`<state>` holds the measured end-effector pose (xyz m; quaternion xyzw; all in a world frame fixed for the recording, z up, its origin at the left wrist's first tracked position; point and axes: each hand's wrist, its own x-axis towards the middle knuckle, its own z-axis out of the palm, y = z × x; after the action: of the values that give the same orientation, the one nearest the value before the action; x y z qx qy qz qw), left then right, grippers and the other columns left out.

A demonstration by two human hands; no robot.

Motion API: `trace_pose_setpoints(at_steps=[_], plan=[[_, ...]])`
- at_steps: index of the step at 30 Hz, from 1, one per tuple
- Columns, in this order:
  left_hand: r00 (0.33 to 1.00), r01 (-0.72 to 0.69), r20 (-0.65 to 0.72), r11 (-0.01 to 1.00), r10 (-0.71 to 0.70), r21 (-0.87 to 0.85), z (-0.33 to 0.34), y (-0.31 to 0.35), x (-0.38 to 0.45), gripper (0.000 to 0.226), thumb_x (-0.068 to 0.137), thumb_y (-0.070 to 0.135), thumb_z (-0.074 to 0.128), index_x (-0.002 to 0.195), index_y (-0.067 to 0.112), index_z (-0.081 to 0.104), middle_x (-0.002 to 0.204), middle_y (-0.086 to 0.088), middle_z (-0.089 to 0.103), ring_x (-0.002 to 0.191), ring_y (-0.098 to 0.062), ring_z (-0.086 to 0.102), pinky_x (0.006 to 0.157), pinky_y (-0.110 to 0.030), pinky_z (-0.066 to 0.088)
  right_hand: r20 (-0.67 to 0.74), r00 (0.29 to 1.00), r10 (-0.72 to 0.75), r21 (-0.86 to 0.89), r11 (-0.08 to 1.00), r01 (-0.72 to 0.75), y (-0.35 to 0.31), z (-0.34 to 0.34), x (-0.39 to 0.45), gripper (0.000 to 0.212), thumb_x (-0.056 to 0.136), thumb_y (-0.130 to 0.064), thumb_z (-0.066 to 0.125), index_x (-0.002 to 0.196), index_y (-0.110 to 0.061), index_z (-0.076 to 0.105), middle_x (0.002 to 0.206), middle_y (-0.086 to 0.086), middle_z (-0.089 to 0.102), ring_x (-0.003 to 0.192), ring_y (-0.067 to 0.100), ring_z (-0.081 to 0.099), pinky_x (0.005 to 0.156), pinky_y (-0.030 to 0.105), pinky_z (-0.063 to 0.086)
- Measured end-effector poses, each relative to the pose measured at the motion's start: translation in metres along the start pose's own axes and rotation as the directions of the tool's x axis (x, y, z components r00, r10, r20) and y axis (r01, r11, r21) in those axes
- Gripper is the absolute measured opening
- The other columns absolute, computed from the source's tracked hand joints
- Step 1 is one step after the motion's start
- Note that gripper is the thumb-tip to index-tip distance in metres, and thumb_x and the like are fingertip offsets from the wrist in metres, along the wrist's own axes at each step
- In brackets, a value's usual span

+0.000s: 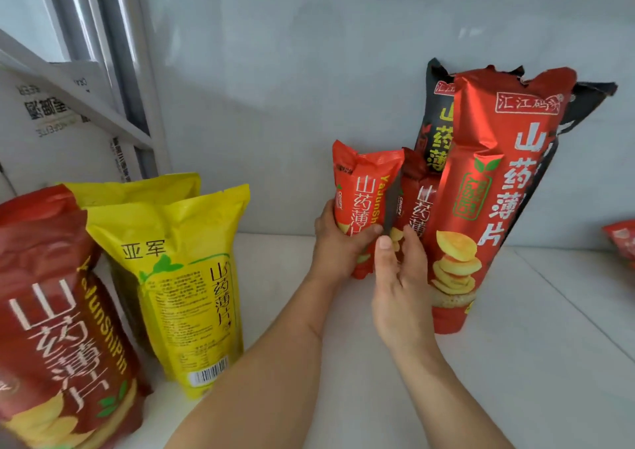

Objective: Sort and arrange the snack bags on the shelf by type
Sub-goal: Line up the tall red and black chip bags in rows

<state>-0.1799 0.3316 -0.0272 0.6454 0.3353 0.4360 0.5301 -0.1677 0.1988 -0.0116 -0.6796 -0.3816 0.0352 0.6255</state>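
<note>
My left hand (338, 242) grips a small red snack bag (366, 190), held upright on the white shelf (343, 362). Right beside it stands a second small red bag (417, 201). My right hand (400, 276) is open, with its fingers against the lower part of that second bag. A tall red bag (481, 190) stands to the right, with a black bag (433, 122) behind it against the wall. At the left stand a large dark red bag (58, 318) and two yellow bags (185, 283), one behind the other.
The grey back wall (275, 87) closes the shelf behind the bags. A grey upright post (130, 70) and white printed cartons (51, 115) sit at the far left. Another red bag (623, 242) peeks in at the right edge.
</note>
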Motion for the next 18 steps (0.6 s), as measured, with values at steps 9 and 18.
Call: trace_pose_setpoints(at_steps=[9,18], plan=[[0.952,-0.038,-0.3,0.995,0.064,0.091,-0.024,0.009,-0.037,0.096,0.073,0.042,0.085,0.151,0.025,0.031,0.136,-0.009,0.039,0.121,-0.028,0.052,0.102,-0.038,0.046,-0.198,0.979,0.05,-0.093,0.993,-0.07,-0.006,0.021,0.008,0.076,0.096,-0.053,0.041,0.154,-0.01,0.018,0.16,0.011,0.021,0.147,0.022,0.017,0.12,0.034,0.014],[0.929,-0.06,-0.361,0.995,0.087,0.084,-0.034,0.006,-0.051,0.096,0.075,0.043,0.083,0.152,0.023,0.03,0.139,-0.009,0.04,0.124,-0.028,0.051,0.1,-0.034,0.043,-0.397,0.837,0.377,-0.052,0.901,-0.431,0.004,0.041,0.029,0.088,0.09,-0.06,0.047,0.154,-0.009,0.013,0.152,0.021,0.031,0.138,0.038,0.032,0.112,0.047,0.028]])
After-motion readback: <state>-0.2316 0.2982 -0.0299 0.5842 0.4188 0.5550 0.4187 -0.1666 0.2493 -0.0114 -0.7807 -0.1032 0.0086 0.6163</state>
